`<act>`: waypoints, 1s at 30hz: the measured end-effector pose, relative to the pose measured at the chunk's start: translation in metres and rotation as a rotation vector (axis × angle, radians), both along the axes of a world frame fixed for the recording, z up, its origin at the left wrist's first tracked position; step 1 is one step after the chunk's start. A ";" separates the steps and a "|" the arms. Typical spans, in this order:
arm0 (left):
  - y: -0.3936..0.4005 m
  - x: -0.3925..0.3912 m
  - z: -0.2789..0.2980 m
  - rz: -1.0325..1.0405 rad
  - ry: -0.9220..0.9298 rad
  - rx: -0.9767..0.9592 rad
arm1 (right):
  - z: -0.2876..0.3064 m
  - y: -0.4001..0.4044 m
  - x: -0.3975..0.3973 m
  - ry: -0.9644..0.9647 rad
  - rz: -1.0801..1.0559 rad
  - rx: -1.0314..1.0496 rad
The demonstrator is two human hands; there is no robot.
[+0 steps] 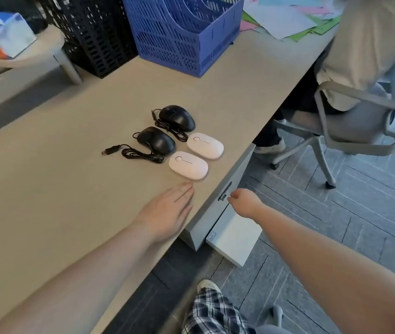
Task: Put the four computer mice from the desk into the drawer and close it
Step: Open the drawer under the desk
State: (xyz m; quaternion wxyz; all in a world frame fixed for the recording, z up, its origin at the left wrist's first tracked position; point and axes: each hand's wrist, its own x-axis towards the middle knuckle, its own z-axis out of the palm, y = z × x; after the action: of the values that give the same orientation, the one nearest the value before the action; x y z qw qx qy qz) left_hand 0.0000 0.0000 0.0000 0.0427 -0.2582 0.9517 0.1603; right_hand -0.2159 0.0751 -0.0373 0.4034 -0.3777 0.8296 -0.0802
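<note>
Mice (188, 165) wait on bench (46, 189); my flat left hand (167, 208) could nudge one off while my curled right hand (244, 201), grip unclear, opens drawer (215, 213).

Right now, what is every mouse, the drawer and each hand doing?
Near white mouse: on the desk, untouched.
Far white mouse: on the desk, untouched.
Near black mouse: on the desk, cable loosely coiled.
Far black mouse: on the desk, cable bundled.
Drawer: looks shut.
Left hand: flat on the desk, empty.
Right hand: at the drawer handle, fingers hidden.
</note>
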 end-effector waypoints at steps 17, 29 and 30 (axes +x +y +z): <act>0.019 -0.007 -0.021 0.224 0.175 -0.087 | -0.091 -0.013 0.002 -0.314 -0.402 -0.244; 0.022 -0.009 -0.023 0.274 0.177 -0.085 | -0.112 -0.012 0.001 -0.528 -0.495 -0.435; 0.022 -0.009 -0.024 0.275 0.183 -0.085 | -0.113 -0.012 0.000 -0.529 -0.500 -0.446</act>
State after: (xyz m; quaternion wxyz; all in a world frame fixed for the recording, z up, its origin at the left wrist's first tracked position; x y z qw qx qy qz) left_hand -0.0093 0.0223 -0.0235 -0.0773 -0.3720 0.9132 0.1471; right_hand -0.2158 0.0636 -0.1506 0.4789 -0.2092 0.7260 -0.4471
